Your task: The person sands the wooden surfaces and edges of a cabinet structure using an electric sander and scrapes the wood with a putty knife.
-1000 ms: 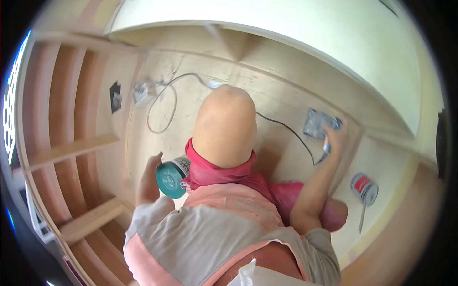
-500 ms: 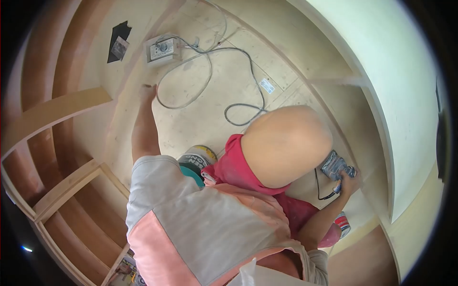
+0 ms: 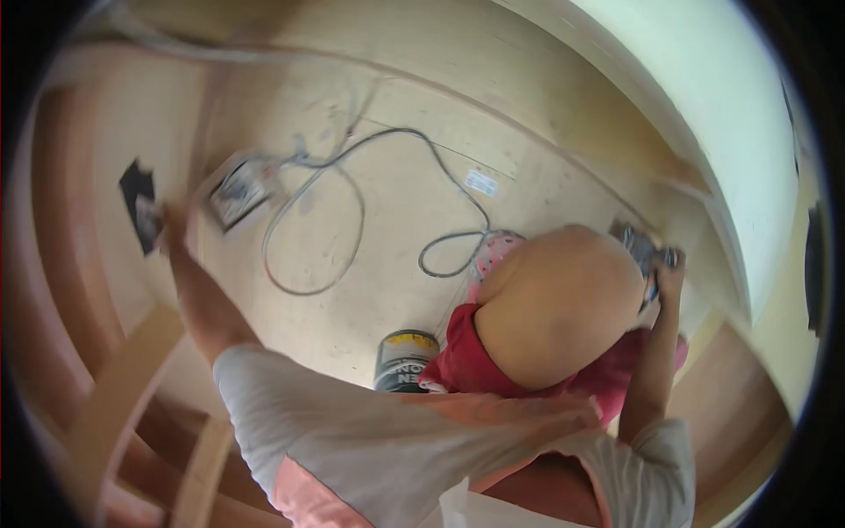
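Note:
In my right hand (image 3: 671, 275) is a small corded power sander (image 3: 641, 248), gripped from behind and held low against the pale wooden panel beyond my bent knee. My left arm stretches to the far left. There my left hand (image 3: 172, 225), blurred by motion, reaches a small dusty grey piece (image 3: 150, 218) lying on a black sheet (image 3: 137, 189). The fingers overlap the edge of that piece, and I cannot see whether they grip it.
A boxy grey unit with a dial face (image 3: 239, 192) sits beyond my left hand. From it a grey cable (image 3: 361, 220) loops over the plywood floor (image 3: 387, 290). A paint can (image 3: 407, 356) stands by my thigh. Wooden shelf frames (image 3: 132, 387) line the left, and a curved pale panel (image 3: 731, 158) the right.
My left hand has moved forward from the bare wood to the black sheet and grey piece. The view has swung, and my right hand still holds the sander low beside my knee.

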The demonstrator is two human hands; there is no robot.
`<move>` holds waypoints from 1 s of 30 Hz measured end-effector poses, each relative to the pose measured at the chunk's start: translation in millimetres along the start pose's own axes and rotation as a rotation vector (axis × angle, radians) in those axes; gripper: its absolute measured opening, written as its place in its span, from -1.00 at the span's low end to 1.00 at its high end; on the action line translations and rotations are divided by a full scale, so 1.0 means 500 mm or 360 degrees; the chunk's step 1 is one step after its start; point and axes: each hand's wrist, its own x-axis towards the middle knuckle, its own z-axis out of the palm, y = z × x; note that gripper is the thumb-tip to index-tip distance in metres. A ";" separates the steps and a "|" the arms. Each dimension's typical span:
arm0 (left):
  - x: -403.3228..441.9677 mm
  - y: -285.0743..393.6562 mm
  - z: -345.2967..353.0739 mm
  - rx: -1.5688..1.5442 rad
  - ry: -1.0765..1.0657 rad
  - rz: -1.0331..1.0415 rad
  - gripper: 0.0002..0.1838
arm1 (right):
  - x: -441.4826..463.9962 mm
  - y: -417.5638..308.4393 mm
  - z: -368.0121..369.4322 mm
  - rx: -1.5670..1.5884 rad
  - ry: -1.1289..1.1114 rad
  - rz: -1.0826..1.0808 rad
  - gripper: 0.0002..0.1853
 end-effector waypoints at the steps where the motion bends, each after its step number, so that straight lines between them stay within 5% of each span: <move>1: 0.045 0.069 0.042 -0.0558 0.0141 -0.0317 -0.52 | -0.008 -0.005 0.005 0.0023 0.0036 -0.0040 -0.25; 2: 0.041 0.074 0.068 -0.0568 0.0343 -0.0288 -0.54 | -0.012 -0.004 0.008 -0.0182 0.0064 -0.0081 -0.29; 3: 0.061 0.080 0.096 -0.0534 0.0208 -0.0003 -0.57 | -0.014 -0.010 0.009 -0.0163 0.0069 -0.0055 -0.27; 4: 0.021 0.034 0.059 -0.0200 -0.0119 0.0044 -0.60 | -0.010 -0.003 0.010 -0.0150 0.0027 -0.0042 -0.23; 6: -0.009 0.001 0.070 -0.0432 -0.0314 -0.0056 -0.60 | -0.031 -0.073 0.005 -0.0310 0.0055 0.0034 -0.23; 18: -0.237 -0.099 -0.112 -0.2063 -0.0239 -0.1618 -0.59 | -0.060 -0.123 -0.035 0.0031 -0.0015 0.0227 -0.26; 25: -0.442 -0.270 -0.323 -0.2345 0.0464 -0.2300 -0.57 | -0.074 -0.089 -0.042 0.0169 -0.0016 0.0340 -0.19; 30: -0.530 -0.601 -0.577 -0.2235 0.1737 -0.2358 -0.55 | -0.085 -0.032 -0.020 0.0486 0.0061 0.0260 -0.19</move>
